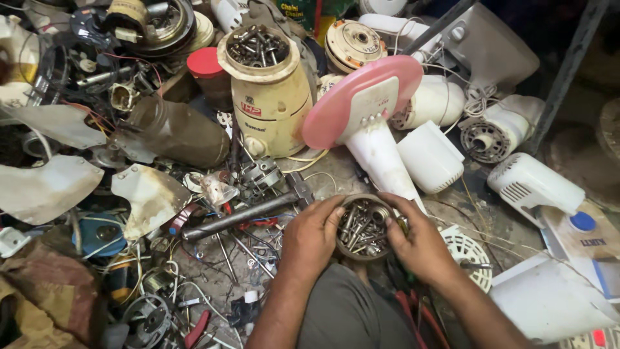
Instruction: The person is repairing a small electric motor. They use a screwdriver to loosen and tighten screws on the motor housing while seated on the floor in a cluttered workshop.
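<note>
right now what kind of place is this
Probably a small appliance repair or scrap workshop. A pink fan base, a cream mixer body filled with bolts and bare motors lie around, while both hands hold a tin of screws.

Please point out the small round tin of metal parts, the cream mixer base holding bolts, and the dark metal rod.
round tin [363,231], head view, on the parts inside it.
cream mixer base [271,103], head view, on its front wall.
metal rod [239,216], head view, mid-length.

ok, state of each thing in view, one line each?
left hand: gripping the round tin's rim
right hand: gripping the opposite rim
round tin: open, full of metal bolts
cream mixer base: upright, top filled with bolts
pink fan base: tipped over
red-lidded jar: closed
</note>
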